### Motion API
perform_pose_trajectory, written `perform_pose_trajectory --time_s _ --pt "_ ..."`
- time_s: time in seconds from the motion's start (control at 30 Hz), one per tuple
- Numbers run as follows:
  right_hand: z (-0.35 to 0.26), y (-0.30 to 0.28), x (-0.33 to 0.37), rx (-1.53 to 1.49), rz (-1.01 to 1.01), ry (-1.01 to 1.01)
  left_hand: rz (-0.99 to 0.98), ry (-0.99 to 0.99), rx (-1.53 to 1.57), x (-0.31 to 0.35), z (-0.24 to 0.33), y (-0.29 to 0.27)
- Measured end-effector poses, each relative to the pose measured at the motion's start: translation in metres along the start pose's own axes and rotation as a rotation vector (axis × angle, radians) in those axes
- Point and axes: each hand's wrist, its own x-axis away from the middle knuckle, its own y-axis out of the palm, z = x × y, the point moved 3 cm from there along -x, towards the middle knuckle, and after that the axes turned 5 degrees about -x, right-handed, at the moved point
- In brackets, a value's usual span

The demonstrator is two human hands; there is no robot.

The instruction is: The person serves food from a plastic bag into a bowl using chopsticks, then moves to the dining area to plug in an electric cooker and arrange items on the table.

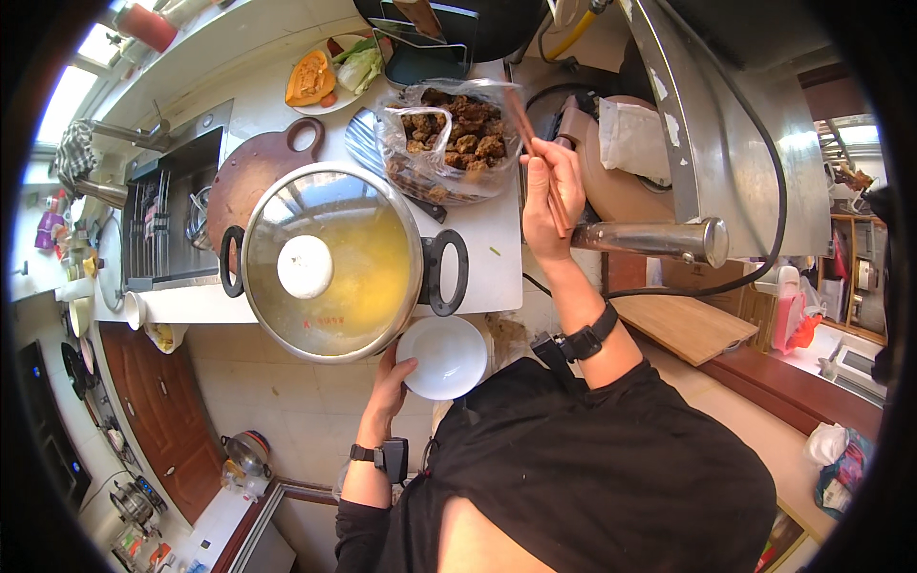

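My left hand (389,380) grips a white bowl (444,358) by its rim, thumb over the edge; the bowl looks bare inside. In my right hand (554,201) is a pair of brown chopsticks (521,119), their tips pointing away from me at the right edge of a clear plastic bag (501,181). Browned, fried-looking chunks (468,134) fill the open bag on the counter. Left of it stands a pot with a glass lid (353,229), white knob and black side handles; something yellow shows through the glass. The bowl is just below the pot's right side.
Behind the pot lies a round brown cutting board (250,167), beside a dark sink (181,205) with a rack. A plate (336,100) holds cut pumpkin and greens at the back. A dark knife handle (427,208) sticks out below the bag. A metal bar (659,241) projects at right.
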Motion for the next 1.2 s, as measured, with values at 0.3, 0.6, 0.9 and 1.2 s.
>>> perform_pose_trajectory --time_s 0.3,0.6,0.9,1.2 --pt "0.008 0.010 0.008 -0.493 0.210 0.432 -0.080 0.011 0.100 -0.027 0.009 0.028" --pt "-0.030 -0.007 0.044 -0.278 -0.115 0.273 -0.101 -0.015 0.005 -0.038 0.007 0.042" --pt "0.010 0.028 0.031 -0.582 0.223 0.481 -0.104 -0.027 -0.047 -0.041 0.008 0.034" --pt "0.038 0.025 0.020 -0.615 0.390 0.580 -0.094 -0.021 -0.020 -0.036 0.008 0.043"
